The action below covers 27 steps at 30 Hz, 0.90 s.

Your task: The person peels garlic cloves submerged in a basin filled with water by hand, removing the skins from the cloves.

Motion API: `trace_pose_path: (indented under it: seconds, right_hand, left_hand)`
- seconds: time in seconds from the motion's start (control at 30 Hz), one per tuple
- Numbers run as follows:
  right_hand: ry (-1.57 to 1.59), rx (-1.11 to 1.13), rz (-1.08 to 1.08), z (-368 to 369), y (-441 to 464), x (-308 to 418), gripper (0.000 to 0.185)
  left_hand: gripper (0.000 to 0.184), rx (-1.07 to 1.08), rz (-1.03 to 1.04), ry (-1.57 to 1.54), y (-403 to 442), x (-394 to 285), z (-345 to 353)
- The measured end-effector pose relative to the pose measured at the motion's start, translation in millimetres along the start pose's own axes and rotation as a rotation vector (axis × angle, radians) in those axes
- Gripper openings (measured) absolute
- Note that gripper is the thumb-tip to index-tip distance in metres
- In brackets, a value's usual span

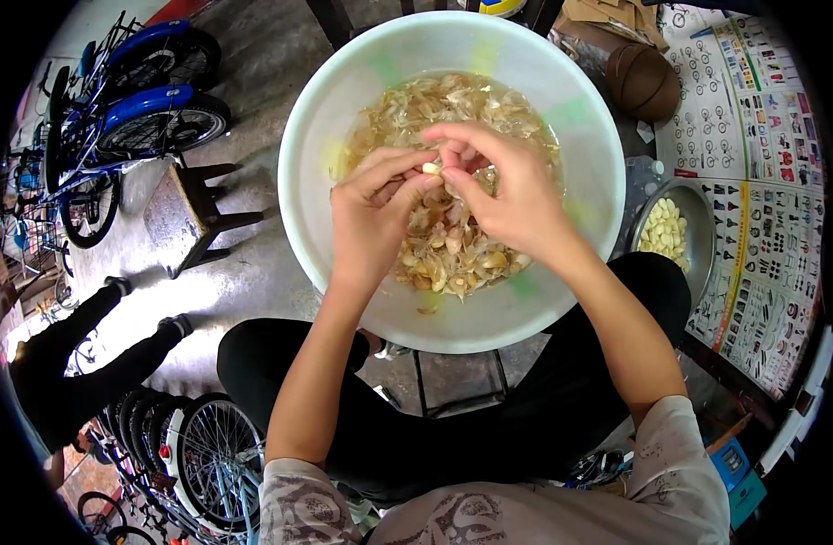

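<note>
A pale garlic clove [432, 169] sits pinched in the fingertips of my left hand [377, 195], thumb and index finger closed on it. Close against it is my right hand [507, 186], its thumb and index finger drawn together at the clove's right end; whatever lies between them is too small to make out. Both hands are above a large whitish plastic basin [321, 118]. Water in the basin holds floating garlic skins [435, 95] and, nearer me, a heap of unpeeled garlic cloves [462, 259].
To the right, a metal bowl [703, 241] holds peeled garlic cloves [662, 227], beside a clear plastic bottle [642, 173]. A brown ball-like object [644, 82] lies behind. At left are a wooden stool [185, 218], bicycles [153, 118] and a person's legs [117, 350].
</note>
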State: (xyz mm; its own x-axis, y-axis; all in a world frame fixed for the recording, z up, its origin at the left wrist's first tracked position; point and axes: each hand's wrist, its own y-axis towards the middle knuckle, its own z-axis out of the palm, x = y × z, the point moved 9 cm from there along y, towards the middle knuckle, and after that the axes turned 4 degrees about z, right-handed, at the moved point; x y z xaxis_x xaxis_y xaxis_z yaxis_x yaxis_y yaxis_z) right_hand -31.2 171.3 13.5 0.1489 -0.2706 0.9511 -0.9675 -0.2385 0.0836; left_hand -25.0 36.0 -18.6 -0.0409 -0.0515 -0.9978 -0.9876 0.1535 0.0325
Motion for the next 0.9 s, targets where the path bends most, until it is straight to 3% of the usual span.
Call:
trace_pose_path:
  seconds: [0.27, 0.37, 0.43, 0.53, 0.77, 0.83, 0.9]
  right_hand:
    - [0.285, 0.001, 0.122, -1, 0, -13, 0.022]
    - [0.393, 0.088, 0.225, 4, 0, -21, 0.017]
    - [0.451, 0.160, 0.249, 9, -1, -21, 0.014]
    - [0.555, 0.160, 0.306, 10, -3, -23, 0.014]
    - [0.448, 0.099, 0.269, 11, -4, -18, 0.022]
    - [0.308, 0.067, 0.070, 8, -2, -1, 0.022]
    - [0.267, 0.047, 0.058, 7, -4, -7, 0.019]
  left_hand:
    - [0.016, -0.091, -0.064, -0.035, 0, -1, -7]
    - [0.016, -0.143, -0.212, -0.090, -4, 13, -15]
    - [0.017, -0.147, -0.236, -0.284, -5, 25, -15]
    - [0.018, -0.095, -0.275, -0.336, -7, 26, -11]
    - [0.016, -0.090, -0.208, -0.358, -8, 23, -6]
    - [0.015, -0.034, -0.167, -0.229, -6, 15, -1]
    - [0.015, -0.027, -0.161, -0.202, -7, 19, -2]
